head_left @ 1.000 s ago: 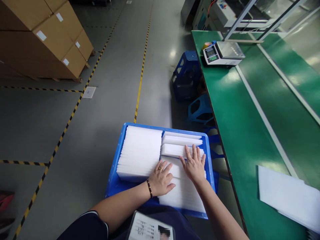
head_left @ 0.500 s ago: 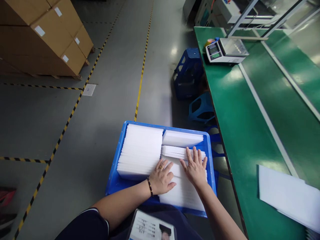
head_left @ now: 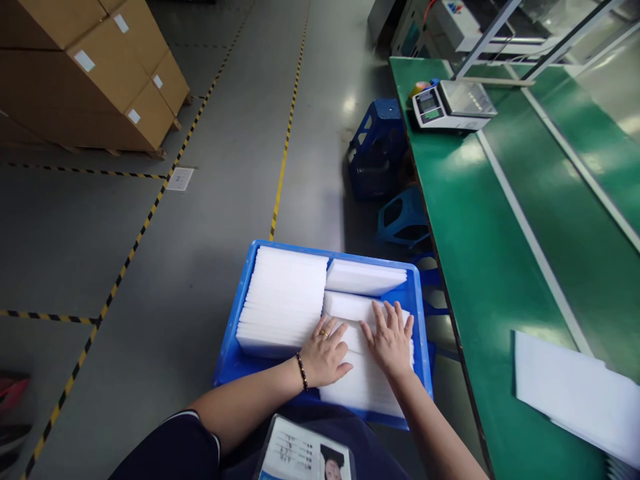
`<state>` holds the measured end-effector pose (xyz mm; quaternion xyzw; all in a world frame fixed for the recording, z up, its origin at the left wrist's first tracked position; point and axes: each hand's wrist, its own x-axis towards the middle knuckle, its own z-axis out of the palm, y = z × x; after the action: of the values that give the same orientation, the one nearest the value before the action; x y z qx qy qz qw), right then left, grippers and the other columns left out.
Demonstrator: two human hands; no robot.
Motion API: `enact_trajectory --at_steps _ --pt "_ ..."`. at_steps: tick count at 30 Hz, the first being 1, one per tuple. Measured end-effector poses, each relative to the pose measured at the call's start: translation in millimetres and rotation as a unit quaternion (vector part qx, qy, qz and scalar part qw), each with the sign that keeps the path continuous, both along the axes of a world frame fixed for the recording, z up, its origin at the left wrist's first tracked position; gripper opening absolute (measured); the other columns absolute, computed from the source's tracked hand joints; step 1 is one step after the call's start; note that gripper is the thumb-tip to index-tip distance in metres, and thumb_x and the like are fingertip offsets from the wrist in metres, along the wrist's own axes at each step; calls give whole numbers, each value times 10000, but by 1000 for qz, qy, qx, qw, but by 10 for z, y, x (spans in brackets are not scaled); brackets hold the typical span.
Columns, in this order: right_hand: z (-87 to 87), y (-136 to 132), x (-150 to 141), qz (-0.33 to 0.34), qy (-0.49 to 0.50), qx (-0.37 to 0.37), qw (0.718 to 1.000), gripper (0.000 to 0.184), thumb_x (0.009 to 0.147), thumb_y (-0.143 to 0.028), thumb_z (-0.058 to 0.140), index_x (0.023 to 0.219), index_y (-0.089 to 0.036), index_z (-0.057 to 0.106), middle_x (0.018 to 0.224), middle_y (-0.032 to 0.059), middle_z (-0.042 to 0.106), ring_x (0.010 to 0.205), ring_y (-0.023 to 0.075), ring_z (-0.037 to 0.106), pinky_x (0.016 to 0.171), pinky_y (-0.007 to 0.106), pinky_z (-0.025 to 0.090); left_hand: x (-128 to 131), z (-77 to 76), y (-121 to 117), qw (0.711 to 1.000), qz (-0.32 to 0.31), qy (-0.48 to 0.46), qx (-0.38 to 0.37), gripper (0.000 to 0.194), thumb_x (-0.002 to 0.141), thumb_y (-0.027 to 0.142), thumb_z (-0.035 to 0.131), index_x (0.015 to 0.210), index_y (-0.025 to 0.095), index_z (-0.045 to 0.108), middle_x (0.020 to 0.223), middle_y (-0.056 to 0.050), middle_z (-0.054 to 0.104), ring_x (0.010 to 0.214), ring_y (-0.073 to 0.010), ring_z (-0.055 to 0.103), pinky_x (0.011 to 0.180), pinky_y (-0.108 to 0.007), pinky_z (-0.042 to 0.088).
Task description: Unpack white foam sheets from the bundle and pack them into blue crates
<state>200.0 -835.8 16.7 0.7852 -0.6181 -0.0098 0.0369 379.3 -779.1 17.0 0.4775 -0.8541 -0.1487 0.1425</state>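
A blue plastic bin (head_left: pixel 231 337) in front of me holds many thin white sheets, packed on edge. One row of white sheets (head_left: pixel 285 290) fills its left side. In the right side, more white sheets (head_left: pixel 363 383) lean in groups, with a gap before the group at the far end (head_left: pixel 367 275). My left hand (head_left: pixel 325 353) rests with fingers spread on the right-hand sheets, beside the row's divide. My right hand (head_left: pixel 390 340) lies on the same sheets, fingers apart, fingertips at the top of the front group. Neither hand is wrapped round anything.
A green worktable (head_left: pixel 500 253) runs along the right, with a digital scale (head_left: pixel 455 105) and loose white sheets (head_left: pixel 570 393). Blue stools (head_left: pixel 405 217) stand beneath its edge. Stacked cardboard boxes (head_left: pixel 110 80) are at the left, behind striped floor tape (head_left: pixel 145 227).
At my right fingertips, several separate sheet edges have given way to one broader white face. My right fingers have drawn slightly nearer to me; the left hand has barely moved.
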Motion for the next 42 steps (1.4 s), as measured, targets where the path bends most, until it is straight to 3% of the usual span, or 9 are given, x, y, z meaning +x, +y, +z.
enact_trajectory --at_steps 7,13,18,31,36,39,42 --pt "-104 -24 -84 39 -62 -15 997 448 852 -466 381 1080 -105 515 1093 122 552 1167 253 388 1033 454 198 202 175 235 999 22 31 -1 414 778 502 481 983 153 570 1285 -112 449 1255 -252 310 1082 -423 187" --pt "-152 -67 -93 48 -70 -27 996 448 854 -465 373 1084 -101 498 1084 135 543 1116 249 416 1021 460 216 754 227 554 992 121 -23 2 466 819 386 451 1212 136 473 1283 -116 457 1266 -273 287 1067 -478 209" --pt "-174 -84 -90 55 -65 -35 996 458 861 -472 345 1089 -104 495 1074 129 543 1099 254 425 1006 462 231 1085 180 602 974 211 -87 6 587 798 390 487 1310 128 372 1318 -131 413 1272 -307 254 1056 -514 202" --pt "-189 -111 -75 55 -59 -43 996 484 851 -481 350 1087 -87 503 1065 138 542 1079 256 424 1001 452 232 1064 123 709 972 209 -102 34 612 809 538 416 1321 205 372 1274 -84 458 1210 -297 334 1057 -509 181" --pt "-194 -113 -74 53 -68 -41 995 483 852 -477 342 1082 -85 505 1069 147 536 1081 261 425 1005 462 235 1067 200 760 976 199 -81 27 559 798 534 446 1240 193 473 1249 -101 470 1203 -301 338 1043 -519 210" --pt "-212 -118 -87 58 -78 -47 994 489 853 -482 322 1075 -88 507 1067 155 534 1086 265 424 1005 467 236 1046 226 789 978 202 -53 13 323 823 420 462 987 190 619 1181 -89 507 1183 -278 362 1046 -501 220" --pt "-228 -125 -98 65 -84 -58 993 504 855 -492 304 1063 -82 510 1053 164 537 1090 269 425 1005 461 241 1004 188 773 975 214 -45 38 236 835 302 458 718 171 617 1058 -76 552 1049 -233 475 964 -421 365"
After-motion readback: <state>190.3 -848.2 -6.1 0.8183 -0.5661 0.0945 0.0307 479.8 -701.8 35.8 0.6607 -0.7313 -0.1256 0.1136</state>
